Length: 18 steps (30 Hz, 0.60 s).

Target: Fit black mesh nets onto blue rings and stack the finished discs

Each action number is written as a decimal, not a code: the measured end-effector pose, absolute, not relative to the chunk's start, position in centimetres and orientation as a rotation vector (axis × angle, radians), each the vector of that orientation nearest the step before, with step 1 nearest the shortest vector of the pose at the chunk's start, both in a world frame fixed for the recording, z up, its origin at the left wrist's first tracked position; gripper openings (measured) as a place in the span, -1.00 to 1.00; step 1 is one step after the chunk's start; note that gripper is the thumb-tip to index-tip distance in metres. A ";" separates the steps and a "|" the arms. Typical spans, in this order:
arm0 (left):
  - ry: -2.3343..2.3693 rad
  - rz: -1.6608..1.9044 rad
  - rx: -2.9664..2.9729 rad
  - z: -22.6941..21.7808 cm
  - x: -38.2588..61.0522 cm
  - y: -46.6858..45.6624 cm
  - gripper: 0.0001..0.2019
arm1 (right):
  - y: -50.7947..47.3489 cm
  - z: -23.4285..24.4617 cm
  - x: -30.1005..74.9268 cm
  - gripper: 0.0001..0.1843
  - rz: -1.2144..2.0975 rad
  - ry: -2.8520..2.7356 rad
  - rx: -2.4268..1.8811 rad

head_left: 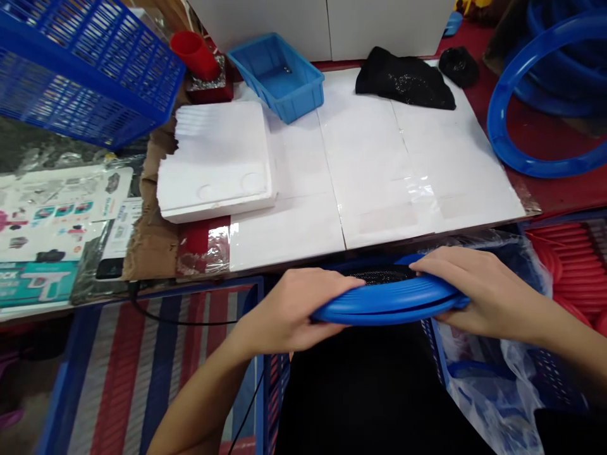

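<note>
The left hand (303, 306) and right hand (478, 291) pinch opposite sides of a blue ring (393, 301), forearms angled inward.

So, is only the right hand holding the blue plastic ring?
No, the left hand also grips the blue plastic ring, on the side opposite the right hand.

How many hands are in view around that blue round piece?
2: the left hand grips the left side of the blue round piece, the right hand its right side. Both are partly hidden; no other hand shows.
</note>
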State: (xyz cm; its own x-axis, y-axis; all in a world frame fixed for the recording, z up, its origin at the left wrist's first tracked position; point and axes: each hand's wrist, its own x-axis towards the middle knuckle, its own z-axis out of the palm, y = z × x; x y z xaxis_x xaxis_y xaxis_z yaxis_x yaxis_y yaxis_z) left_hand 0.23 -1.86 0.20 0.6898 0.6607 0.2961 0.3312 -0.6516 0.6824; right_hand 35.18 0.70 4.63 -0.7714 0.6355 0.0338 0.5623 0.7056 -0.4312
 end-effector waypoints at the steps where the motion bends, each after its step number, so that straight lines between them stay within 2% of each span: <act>1: 0.760 0.749 2.246 -0.1 -0.9 -1.6 -0.54 | 0.8 4.5 35.7 -0.56 0.635 -2.709 -1.005; 5: 0.875 0.689 2.182 -0.5 -2.2 -0.9 -0.57 | 0.7 3.6 36.6 -0.78 0.789 -2.620 -1.080; 10: 0.753 0.694 2.393 0.4 0.7 -0.6 -0.40 | 0.4 2.8 35.7 -0.79 0.748 -2.666 -1.018; 12: 0.760 0.724 2.438 0.4 1.1 -0.6 -0.42 | 0.3 2.7 35.6 -0.74 0.695 -2.658 -0.960; 16: 0.783 0.710 2.422 0.4 1.0 -1.0 -0.48 | -0.1 3.1 35.3 -0.45 0.577 -2.634 -0.814; 18: 0.789 0.661 2.418 0.9 1.3 -1.2 -0.48 | -0.3 3.4 35.0 -0.37 0.525 -2.637 -0.781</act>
State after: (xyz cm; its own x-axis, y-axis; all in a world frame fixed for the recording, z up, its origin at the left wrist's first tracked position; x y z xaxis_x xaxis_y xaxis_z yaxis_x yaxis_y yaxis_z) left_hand 1.27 -1.25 0.91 0.7129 0.6404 0.2858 0.3933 -0.7025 0.5931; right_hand 35.03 -0.31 3.39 -0.7910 0.5731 0.2144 0.4474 0.7807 -0.4363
